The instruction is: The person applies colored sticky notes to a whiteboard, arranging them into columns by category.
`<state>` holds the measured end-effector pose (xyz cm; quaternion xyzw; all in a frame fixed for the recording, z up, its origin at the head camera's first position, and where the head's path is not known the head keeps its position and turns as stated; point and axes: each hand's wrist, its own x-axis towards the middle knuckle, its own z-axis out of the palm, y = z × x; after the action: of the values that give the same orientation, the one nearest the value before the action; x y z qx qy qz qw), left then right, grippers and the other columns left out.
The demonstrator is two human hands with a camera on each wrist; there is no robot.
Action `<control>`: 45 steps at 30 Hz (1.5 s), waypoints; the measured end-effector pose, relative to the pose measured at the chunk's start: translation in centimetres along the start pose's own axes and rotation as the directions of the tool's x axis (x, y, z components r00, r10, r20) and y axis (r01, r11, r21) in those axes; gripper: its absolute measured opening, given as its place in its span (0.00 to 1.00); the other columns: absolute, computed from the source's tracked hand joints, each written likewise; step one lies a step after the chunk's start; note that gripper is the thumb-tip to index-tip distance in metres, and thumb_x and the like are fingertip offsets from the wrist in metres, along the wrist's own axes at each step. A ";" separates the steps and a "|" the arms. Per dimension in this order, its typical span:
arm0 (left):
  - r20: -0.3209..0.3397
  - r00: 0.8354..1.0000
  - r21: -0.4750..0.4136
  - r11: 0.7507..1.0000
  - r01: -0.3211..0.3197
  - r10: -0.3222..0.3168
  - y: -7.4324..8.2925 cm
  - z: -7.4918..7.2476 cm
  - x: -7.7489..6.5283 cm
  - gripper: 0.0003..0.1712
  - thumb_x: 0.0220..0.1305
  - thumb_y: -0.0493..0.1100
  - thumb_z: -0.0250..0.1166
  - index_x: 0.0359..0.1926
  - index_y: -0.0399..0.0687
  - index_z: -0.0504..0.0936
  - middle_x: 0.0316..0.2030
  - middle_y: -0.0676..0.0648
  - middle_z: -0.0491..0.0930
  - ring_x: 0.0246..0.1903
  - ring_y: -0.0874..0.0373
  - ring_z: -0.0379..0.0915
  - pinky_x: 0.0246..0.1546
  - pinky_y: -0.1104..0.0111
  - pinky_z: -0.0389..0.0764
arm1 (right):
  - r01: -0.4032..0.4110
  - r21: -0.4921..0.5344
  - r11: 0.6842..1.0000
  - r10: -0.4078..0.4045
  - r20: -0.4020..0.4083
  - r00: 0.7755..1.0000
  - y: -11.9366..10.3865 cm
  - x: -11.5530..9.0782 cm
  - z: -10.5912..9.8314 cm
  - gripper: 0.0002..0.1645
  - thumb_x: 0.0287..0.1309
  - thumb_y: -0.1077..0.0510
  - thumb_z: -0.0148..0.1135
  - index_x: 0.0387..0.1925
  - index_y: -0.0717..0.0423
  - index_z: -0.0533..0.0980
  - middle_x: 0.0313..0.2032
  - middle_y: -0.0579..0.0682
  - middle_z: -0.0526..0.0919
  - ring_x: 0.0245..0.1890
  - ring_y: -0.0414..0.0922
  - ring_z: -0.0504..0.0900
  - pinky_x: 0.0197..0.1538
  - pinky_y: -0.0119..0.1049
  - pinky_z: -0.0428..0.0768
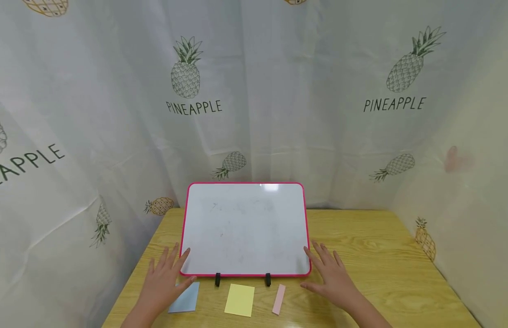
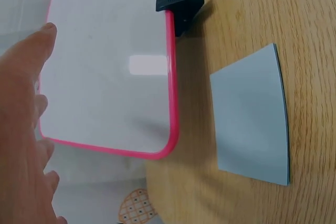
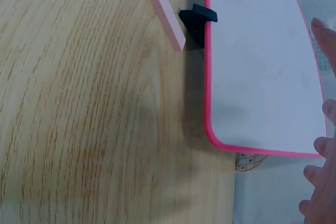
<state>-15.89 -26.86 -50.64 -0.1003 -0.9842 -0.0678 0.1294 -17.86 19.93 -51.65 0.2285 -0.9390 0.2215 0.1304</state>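
The left hand (image 1: 161, 279) and right hand (image 1: 333, 280) spread, holding nothing, beside the whiteboard (image 1: 246, 228), already standing toward the table (image 1: 381, 255)'s left edge, while blue pad (image 1: 187, 298), yellow pad (image 1: 239, 300) and pink strip (image 1: 279, 299) lie unattached before it.

Curtain (image 1: 282, 109) | middle lettering (image 1: 194, 108): "PINEAPPLE" | right lettering (image 1: 395, 104): "PINEAPPLE" | left lettering (image 1: 29, 162): "EAPPLE", cut off

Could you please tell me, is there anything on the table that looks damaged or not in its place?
Nothing looks spilled or broken. Only small oddities: the board has faint marks on its white face, perhaps not fully wiped, and the pink strip lies slightly slanted in front of it.
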 end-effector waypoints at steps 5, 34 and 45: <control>0.003 1.000 -0.058 0.998 0.001 -0.001 0.3 0.4 -0.1 0.43 0.58 0.62 0.67 0.70 0.50 0.67 0.71 0.36 0.56 0.68 0.30 0.48 0.58 0.29 0.48 | 0.000 0.044 0.999 0.001 -0.027 1.000 -0.1 -0.1 0.4 0.53 0.45 0.36 0.73 0.69 0.54 0.66 0.70 0.60 0.61 0.68 0.64 0.59 0.64 0.68 0.50; 0.311 0.923 -0.615 0.692 0.379 -0.229 0.1 2.3 -2.2 0.24 0.54 0.45 0.75 0.51 0.45 0.78 0.45 0.50 0.79 0.48 0.48 0.74 0.51 0.45 0.72 | -0.047 0.844 0.534 0.029 0.037 0.999 -11.0 2.4 11.1 0.38 0.49 0.62 0.75 0.62 0.64 0.69 0.55 0.61 0.78 0.54 0.56 0.76 0.58 0.46 0.73; 0.263 0.924 -0.601 0.702 0.382 -0.277 -1.1 4.4 -3.0 0.24 0.48 0.34 0.77 0.48 0.40 0.81 0.42 0.48 0.81 0.48 0.46 0.75 0.54 0.50 0.73 | -0.151 0.892 0.427 -0.075 0.202 0.977 -14.0 3.6 15.1 0.34 0.53 0.64 0.72 0.62 0.58 0.71 0.54 0.58 0.78 0.54 0.55 0.75 0.58 0.45 0.73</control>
<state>-14.42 -27.80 -55.80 0.0348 -0.9095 -0.4143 -0.0028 -16.26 0.22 -58.52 0.2634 -0.6873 0.6667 -0.1174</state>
